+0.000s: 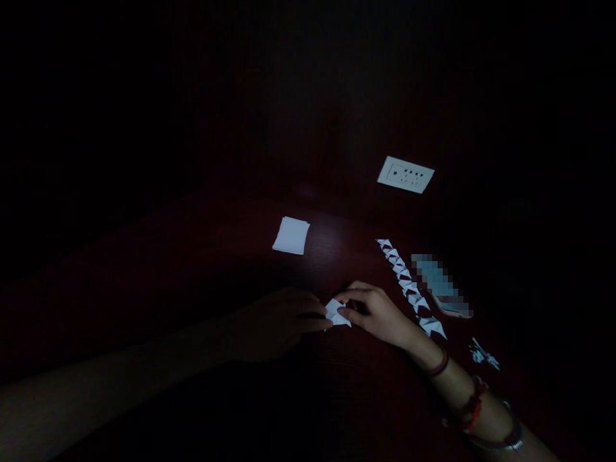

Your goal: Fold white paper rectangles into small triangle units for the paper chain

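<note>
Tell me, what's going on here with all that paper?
A person is holding a small folded white paper piece with both bare hands. The left hand has its left side and the right hand has its right side, low over a dark reddish table. Just past the right hand lies a slanting row of folded white paper shapes. Farther back sits a stack of flat, square white paper, which neither hand is touching.

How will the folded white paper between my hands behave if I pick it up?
The folded white paper looks small and thin, so it's probably very light. It appears creased, which may make it fairly stiff for paper, but its pointed corner could bend if pinched hard.
</note>
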`<state>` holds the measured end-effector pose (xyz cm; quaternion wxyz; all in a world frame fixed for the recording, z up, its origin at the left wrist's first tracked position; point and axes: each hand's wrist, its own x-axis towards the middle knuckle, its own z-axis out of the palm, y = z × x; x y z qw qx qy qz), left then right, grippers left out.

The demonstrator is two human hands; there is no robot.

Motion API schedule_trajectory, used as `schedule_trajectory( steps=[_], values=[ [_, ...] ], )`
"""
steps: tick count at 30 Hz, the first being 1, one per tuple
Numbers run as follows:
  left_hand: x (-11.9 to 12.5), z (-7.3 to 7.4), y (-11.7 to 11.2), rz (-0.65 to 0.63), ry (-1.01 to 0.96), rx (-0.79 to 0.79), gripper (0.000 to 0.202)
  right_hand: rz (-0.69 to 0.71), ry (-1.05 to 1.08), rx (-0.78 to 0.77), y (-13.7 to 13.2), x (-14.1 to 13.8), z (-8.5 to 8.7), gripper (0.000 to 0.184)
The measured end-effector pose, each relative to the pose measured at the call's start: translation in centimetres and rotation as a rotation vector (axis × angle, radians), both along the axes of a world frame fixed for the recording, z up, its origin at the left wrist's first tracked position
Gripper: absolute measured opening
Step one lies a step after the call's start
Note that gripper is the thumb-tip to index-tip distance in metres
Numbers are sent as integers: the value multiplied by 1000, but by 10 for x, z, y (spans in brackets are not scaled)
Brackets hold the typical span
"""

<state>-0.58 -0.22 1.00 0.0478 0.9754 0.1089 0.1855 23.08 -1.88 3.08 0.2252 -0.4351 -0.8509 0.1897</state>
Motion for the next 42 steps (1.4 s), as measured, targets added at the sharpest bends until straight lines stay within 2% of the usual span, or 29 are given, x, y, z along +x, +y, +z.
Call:
schedule_trajectory(
  steps=[8, 13, 20, 25, 33, 36, 42],
  values=[
    [3, 3, -1, -5, 6, 14, 49, -116, 72, -228, 0, -6, -7, 25],
    [3, -1, 0, -10, -3, 23, 49, -177, 25, -92, -3, -10, 1, 24],
    [4, 0, -1, -4, -9, 18, 51, -103, 149, -143, -4, -13, 1, 20],
    [5, 1, -2, 12, -25, 3, 51, -99, 121, -61, -7, -13, 3, 13],
    [3, -4, 1, 23, 10, 13, 48, 163, -43, 181, -3, 2, 3, 20],
    [3, -4, 0, 32, 15, 22, 48, 221, -83, 206, -2, 5, 1, 22],
    [2, -6, -1, 52, 3, 47, 50, 243, -101, 240, -4, 4, 0, 21]
  ],
)
